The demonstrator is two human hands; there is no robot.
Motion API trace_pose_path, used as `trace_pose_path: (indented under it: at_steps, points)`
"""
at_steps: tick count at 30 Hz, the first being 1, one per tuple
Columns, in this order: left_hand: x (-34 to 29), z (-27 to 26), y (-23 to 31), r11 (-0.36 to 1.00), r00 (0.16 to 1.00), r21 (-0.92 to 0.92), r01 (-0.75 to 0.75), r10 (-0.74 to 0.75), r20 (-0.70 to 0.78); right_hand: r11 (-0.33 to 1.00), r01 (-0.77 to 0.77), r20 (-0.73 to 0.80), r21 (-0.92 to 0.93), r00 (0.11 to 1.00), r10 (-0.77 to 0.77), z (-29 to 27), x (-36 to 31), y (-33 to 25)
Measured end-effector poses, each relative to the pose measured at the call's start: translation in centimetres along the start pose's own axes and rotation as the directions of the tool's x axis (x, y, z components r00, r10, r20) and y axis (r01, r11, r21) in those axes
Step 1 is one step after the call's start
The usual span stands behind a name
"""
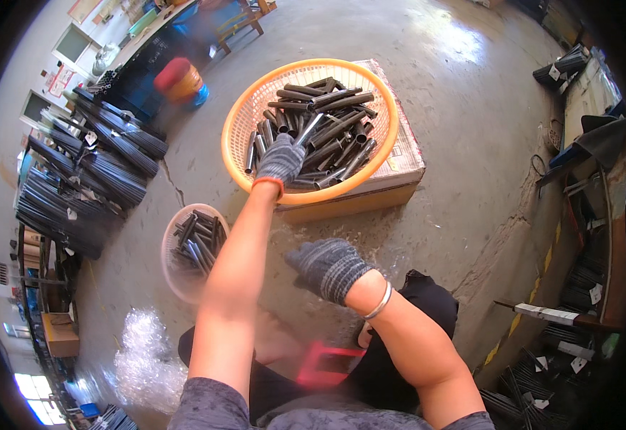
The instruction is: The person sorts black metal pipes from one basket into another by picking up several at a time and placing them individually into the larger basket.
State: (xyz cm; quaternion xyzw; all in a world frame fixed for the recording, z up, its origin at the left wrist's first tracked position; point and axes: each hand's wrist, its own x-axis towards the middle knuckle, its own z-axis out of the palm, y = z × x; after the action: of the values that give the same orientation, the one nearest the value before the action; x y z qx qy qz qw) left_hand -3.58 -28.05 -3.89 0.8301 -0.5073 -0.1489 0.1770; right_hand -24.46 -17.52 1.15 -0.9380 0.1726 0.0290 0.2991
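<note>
the left hand (282, 159), in a grey striped glove with an orange cuff, reaches into the big basket and grips the near end of a shiny tube (310, 129), which slants up and to the right from the fingers. the right hand (328, 269), gloved in the same grey, is near the body, below the basket and apart from it; its fingers are bent and their tips blurred, so i cannot tell whether it is fully closed. a silvery bangle (379, 301) sits on that wrist.

around the gripped tube lie many dark loose tubes (336, 134), piled at mixed angles, some with their open ends showing. the big basket (231, 152) is orange-rimmed with mesh walls, and rests on a cardboard box (359, 206) on the grey floor (470, 154).

left of the box, beside the left forearm, a smaller pale basket (171, 266) stands on the floor with more dark tubes in it. nearer the person is a heap of clear plastic (144, 355). a blurred red thing (321, 364) shows between the legs.

farther left are tagged bundles of long rods (101, 154); beyond them, a blurred red, orange and blue container (182, 80) stands on the floor.
</note>
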Motion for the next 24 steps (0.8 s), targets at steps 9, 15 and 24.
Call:
trace_pose_path:
  at_steps: [9,15,24]
  points:
    - [-1.9,2.7,5.0,0.960,0.912,-0.055,-0.276,0.280,0.300,0.998,0.069,-0.107,-0.011,0.992,-0.070,1.2,0.3,-0.3]
    - [-0.3,3.0,7.8,0.982,0.929,0.018,-0.187,0.171,0.328,0.999,-0.031,-0.022,0.008,0.999,0.031,1.4,1.1,-0.3]
    - [0.9,4.1,7.8,0.966,0.915,0.191,-0.174,0.087,0.394,0.996,-0.085,-0.015,-0.006,0.996,0.085,1.0,1.2,0.6]
